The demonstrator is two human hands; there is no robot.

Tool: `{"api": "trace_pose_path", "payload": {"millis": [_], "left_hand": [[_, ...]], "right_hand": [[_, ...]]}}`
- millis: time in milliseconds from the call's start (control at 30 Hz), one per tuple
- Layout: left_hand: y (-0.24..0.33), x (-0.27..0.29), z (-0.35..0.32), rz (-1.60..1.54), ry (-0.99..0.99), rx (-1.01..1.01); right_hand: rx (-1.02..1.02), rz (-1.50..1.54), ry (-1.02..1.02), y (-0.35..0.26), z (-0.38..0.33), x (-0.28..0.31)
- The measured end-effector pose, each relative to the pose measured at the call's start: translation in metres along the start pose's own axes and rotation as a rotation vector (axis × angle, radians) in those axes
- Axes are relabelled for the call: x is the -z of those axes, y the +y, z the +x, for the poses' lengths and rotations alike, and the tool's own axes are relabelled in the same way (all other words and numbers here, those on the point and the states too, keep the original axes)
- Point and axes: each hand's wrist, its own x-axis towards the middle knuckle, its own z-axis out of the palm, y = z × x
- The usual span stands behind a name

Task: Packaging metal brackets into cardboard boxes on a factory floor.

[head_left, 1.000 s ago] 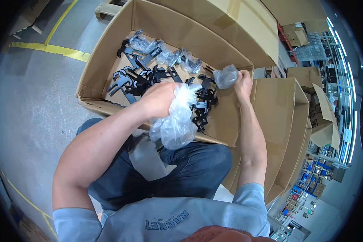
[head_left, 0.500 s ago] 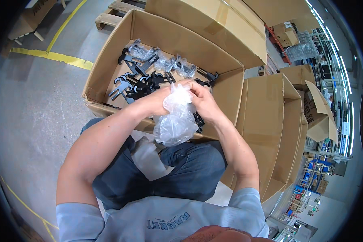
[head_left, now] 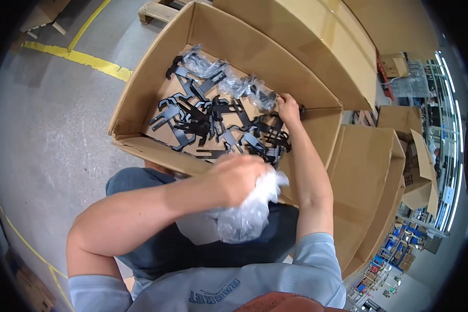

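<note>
My left hand (head_left: pixel 239 177), somewhat blurred, is closed on the neck of a clear plastic bag (head_left: pixel 242 221) that hangs over my lap. What the bag contains is hard to make out. At the right side of a large cardboard box (head_left: pixel 135 112), my right hand (head_left: pixel 288 110) is closed around a black part (head_left: pixel 302 108), mostly hidden by the fingers. Flat black forked parts with hooked ends (head_left: pixel 195 117) lie loosely piled on the box floor. Along the far wall sit several parts wrapped in clear plastic (head_left: pixel 234 86).
A closed carton (head_left: pixel 301 36) stands beyond the box, by a wooden pallet (head_left: pixel 158 11). Open cartons (head_left: pixel 361 171) line the right side. Yellow tape (head_left: pixel 88 62) marks the grey floor at left. Shelving with blue bins (head_left: pixel 400 244) is farther right.
My hands have parted. The left has brought the plastic bag nearer my body; the right has left the bag and reached to the box's right side, closing on a black part. The view has shifted.
</note>
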Motion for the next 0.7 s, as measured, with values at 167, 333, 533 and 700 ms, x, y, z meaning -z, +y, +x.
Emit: {"api": "trace_pose_path", "payload": {"millis": [167, 333, 533, 700], "left_hand": [[0.011, 0.007, -0.004, -0.18, -0.068, 0.046], [0.01, 0.002, 0.0, -0.141, -0.041, 0.046], [0.009, 0.006, 0.003, -0.098, -0.089, 0.072], [0.007, 0.01, 0.009, -0.068, -0.114, 0.081]], "right_hand": [[-0.126, -0.003, 0.062, 0.011, 0.029, -0.041], [-0.238, 0.089, 0.02, 0.005, 0.025, -0.036], [-0.295, 0.155, 0.107, 0.012, 0.005, -0.026], [-0.332, 0.199, 0.062, 0.029, -0.001, -0.028]]}}
